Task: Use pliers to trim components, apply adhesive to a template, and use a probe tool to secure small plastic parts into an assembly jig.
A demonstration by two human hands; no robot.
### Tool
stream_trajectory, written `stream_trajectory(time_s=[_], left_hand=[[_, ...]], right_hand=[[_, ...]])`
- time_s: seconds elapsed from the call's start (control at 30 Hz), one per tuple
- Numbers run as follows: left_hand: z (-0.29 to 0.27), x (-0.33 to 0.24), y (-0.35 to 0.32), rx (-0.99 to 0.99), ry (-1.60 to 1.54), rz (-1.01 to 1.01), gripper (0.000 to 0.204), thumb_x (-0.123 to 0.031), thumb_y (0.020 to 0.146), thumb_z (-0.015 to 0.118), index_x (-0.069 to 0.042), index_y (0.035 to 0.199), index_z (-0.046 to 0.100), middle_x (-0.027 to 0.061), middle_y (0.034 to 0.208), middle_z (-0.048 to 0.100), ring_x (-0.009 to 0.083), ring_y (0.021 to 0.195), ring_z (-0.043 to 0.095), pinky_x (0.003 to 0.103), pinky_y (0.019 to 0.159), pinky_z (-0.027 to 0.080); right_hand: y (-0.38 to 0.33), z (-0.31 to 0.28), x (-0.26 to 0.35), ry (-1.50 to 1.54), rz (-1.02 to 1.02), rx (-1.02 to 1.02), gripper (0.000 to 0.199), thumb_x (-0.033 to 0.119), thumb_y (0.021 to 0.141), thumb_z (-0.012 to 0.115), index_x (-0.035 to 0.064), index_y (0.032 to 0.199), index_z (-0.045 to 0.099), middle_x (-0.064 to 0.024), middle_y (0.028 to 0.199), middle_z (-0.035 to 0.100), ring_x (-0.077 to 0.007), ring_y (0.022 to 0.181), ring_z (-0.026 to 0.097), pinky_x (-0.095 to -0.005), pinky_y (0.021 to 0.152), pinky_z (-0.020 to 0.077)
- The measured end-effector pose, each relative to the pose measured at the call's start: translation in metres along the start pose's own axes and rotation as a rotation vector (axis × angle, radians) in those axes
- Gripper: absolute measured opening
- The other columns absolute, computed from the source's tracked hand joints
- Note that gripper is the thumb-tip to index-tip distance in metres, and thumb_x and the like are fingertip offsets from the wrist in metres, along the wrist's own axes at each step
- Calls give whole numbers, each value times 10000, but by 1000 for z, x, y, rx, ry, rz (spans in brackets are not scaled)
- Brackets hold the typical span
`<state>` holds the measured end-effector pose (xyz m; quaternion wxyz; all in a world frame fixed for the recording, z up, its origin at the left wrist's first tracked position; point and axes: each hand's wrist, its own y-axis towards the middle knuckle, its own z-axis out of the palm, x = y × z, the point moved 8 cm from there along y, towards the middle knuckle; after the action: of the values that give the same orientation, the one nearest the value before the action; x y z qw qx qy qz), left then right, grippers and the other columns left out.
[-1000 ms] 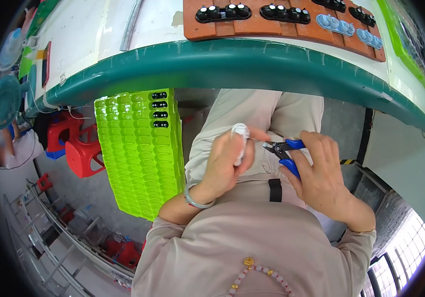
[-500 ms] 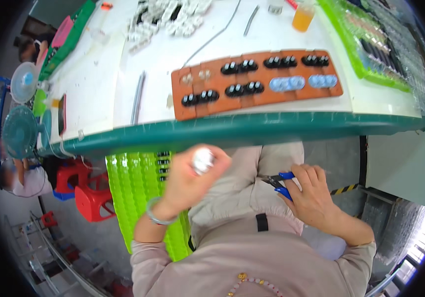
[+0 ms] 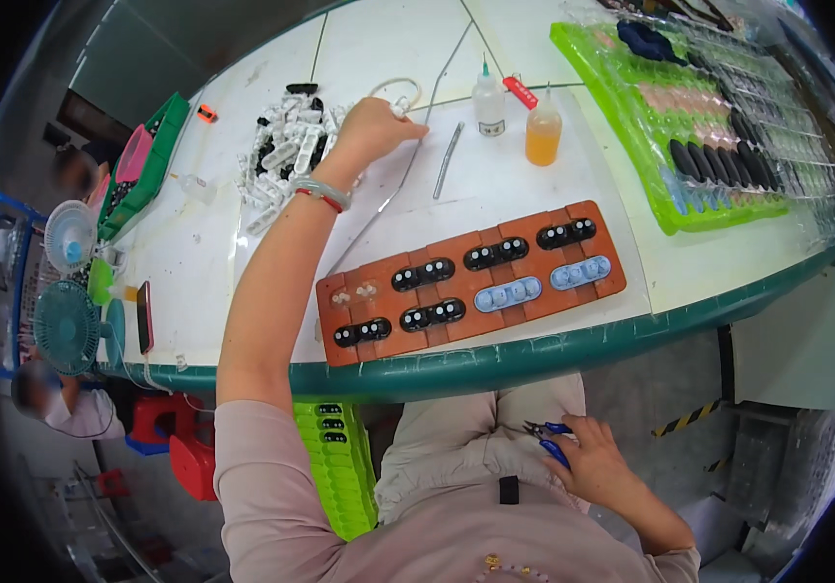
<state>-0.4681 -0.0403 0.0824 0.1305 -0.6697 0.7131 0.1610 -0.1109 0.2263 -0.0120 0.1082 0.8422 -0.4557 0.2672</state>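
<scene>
Cutters (image 3: 555, 450), clamped in our right hand (image 3: 598, 466); beside the piled pieces (image 3: 286, 154), our left hand (image 3: 376, 132), whose grip we cannot tell.

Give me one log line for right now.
left hand: beside white-and-black pile | right hand: holding blue-handled cutters | brown tray: on table

Near the front edge of the tabletop (image 3: 208, 316), a block (image 3: 461, 288) bears small pieces (image 3: 497, 254) in two rows. Behind it to the left lies a heap of parts (image 3: 281, 160), the left hand (image 3: 376, 131) just right of it. Behind the block stand two bottles (image 3: 542, 141), a rod (image 3: 449, 160) to their left. A tray (image 3: 622, 146) lies far right, a phone (image 3: 145, 316) at left. Below the edge, the right hand (image 3: 591, 457) holds pliers (image 3: 556, 449) over the lap, right of stacked trays (image 3: 342, 486).
</scene>
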Motion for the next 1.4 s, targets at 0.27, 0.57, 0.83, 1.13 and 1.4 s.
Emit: stream_trajectory(time_s=[0.27,0.57,0.83,1.13,1.4], left_hand=[[-47,18,-99,242,-976,-196,552,-531,889,425,-9,851,599,-9,504,427,92,441,370,231,445,302],[-10,31,-343,437,-1311,-228,526,-429,954,345,49,1122,485,92,662,576,100,510,489,209,470,380],[86,-9,-384,805,-1778,-263,378,-150,968,418,-9,1318,395,108,1003,589,163,872,591,277,745,481],[91,-57,-348,735,-1998,-218,414,-201,977,412,-25,1347,365,73,1055,591,167,968,599,293,829,494],[82,-68,-327,642,-1895,-268,410,-138,958,445,-39,1347,362,128,1125,582,229,1025,596,302,834,509]], right_hand=[[37,-65,29,397,-148,134,340,240,770,698,-6,981,595,-212,1060,554,-361,919,574,-387,782,484],[100,-174,3,55,180,-601,381,247,841,634,-5,1080,476,-198,814,604,-365,713,608,-403,639,474],[240,-215,-82,-514,490,-365,525,410,859,518,-10,1174,498,-234,1171,500,-358,1086,515,-458,892,432],[382,-253,-166,-452,450,-541,595,521,781,559,-21,1021,613,-239,979,636,-385,933,612,-445,849,463],[292,-288,-117,-141,-91,-902,461,400,870,535,-11,1071,592,-166,952,660,-278,891,642,-372,790,485]])
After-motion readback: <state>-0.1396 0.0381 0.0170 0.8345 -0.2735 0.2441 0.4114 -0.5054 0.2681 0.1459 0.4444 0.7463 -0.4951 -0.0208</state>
